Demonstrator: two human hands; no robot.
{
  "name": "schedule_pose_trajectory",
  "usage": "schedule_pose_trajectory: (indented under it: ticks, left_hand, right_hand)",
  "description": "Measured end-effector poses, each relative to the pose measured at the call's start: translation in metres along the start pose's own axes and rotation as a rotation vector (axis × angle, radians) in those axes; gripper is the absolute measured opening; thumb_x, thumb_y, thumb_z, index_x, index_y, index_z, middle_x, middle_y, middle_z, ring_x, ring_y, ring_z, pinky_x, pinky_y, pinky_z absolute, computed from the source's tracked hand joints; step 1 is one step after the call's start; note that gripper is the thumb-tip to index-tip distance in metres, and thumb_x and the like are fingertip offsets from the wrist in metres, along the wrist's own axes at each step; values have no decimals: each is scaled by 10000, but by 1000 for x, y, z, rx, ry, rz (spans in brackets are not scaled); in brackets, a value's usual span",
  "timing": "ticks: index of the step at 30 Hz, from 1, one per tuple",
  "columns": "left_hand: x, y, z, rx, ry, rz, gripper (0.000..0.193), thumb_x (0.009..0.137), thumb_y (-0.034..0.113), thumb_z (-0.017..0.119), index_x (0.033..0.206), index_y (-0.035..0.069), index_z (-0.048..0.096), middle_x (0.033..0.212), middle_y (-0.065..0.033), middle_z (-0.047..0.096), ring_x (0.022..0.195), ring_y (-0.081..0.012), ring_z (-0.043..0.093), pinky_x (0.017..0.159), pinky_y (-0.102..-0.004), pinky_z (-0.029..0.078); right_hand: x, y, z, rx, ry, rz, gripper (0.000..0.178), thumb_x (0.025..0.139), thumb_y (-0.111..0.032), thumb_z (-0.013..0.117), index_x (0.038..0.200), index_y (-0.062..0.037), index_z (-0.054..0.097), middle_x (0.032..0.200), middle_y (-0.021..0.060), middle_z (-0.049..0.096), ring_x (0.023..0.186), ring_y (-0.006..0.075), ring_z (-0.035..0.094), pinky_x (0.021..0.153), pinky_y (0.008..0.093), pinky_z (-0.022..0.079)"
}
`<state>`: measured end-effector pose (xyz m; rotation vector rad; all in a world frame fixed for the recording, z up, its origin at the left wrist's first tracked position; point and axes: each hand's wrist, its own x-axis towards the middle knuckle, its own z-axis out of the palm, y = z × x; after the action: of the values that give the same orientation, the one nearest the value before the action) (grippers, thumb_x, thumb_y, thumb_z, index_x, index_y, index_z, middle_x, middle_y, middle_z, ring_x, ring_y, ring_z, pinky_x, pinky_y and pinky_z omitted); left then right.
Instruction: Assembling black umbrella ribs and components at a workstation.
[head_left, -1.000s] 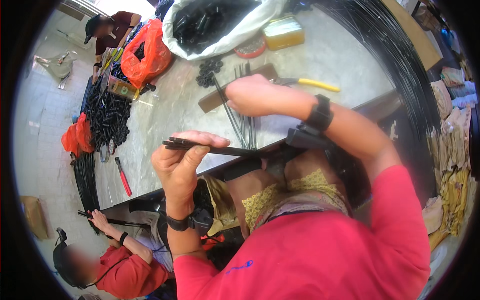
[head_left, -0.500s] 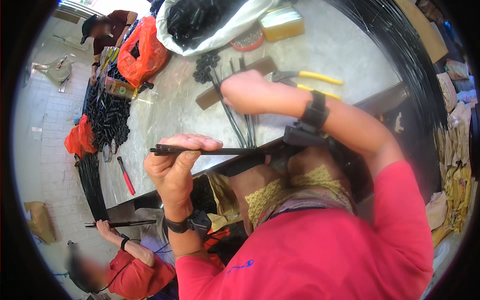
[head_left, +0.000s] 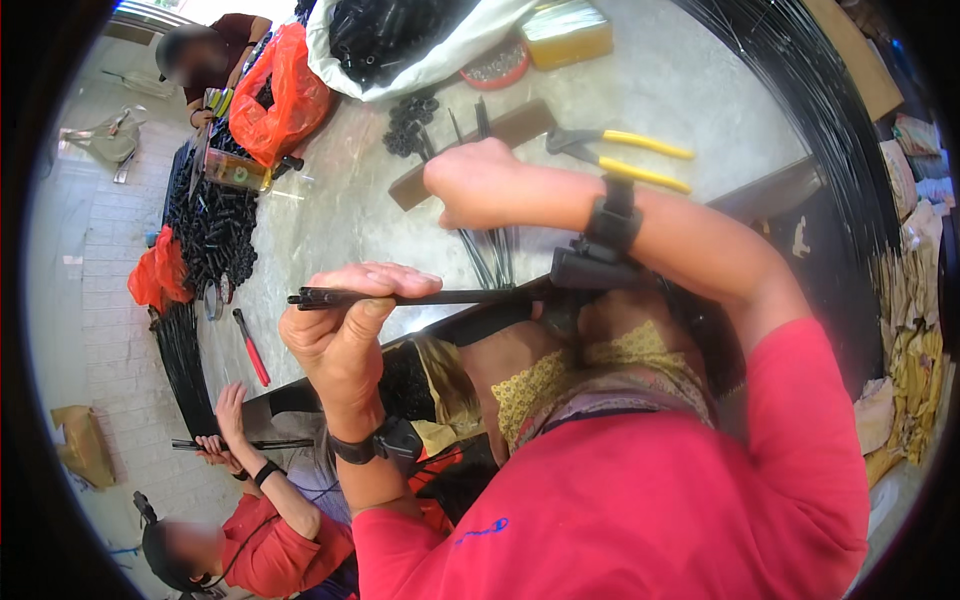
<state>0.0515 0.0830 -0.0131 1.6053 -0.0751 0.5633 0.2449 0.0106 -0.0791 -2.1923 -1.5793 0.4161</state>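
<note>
My left hand is closed round a bundle of thin black rods, held level over the table's near edge. The thumb presses from below and the fingers lie along the top. Above the table, my right hand is curled in a fist over more black rods, which lean across a dark brown bar. What its fingers grip is hidden under the hand. A cluster of small black round parts lies just beyond it. Pliers with yellow handles lie to the right of this hand.
A white sack of black tubes, a red-rimmed dish and a yellowish box stand at the back. Red-handled pliers and a black pile lie left. Long black rods line the right side. Two co-workers are at the left.
My right hand has shifted slightly left and down. My left hand with the rods has moved a little left. The near co-worker's second hand has come up beside their rods.
</note>
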Motion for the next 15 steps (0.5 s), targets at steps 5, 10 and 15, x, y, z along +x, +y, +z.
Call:
schedule_pose_trajectory:
  ticks: [5,10,15]
  left_hand:
    - [-1,-2,-2,15,4,11,103,892,25,668,951,-43,620,871,-220,701,832,-343,701,788,-466,571]
    - [-5,0,-3,43,1,31,92,887,33,680,936,-23,625,865,-215,703,819,-342,700,764,-459,576]
    - [-5,2,0,60,27,14,72,872,34,693,877,-11,636,830,-209,707,791,-347,703,713,-446,588]
  right_hand:
    - [-3,1,-5,86,-3,52,233,726,-202,710,827,7,697,870,172,693,877,349,674,748,451,518]
    - [-8,0,-16,303,-91,154,303,700,-209,678,876,37,698,901,204,699,907,360,688,766,440,532]
    - [-2,14,-6,472,96,169,260,720,-205,654,669,50,630,665,188,625,641,305,642,607,409,486]
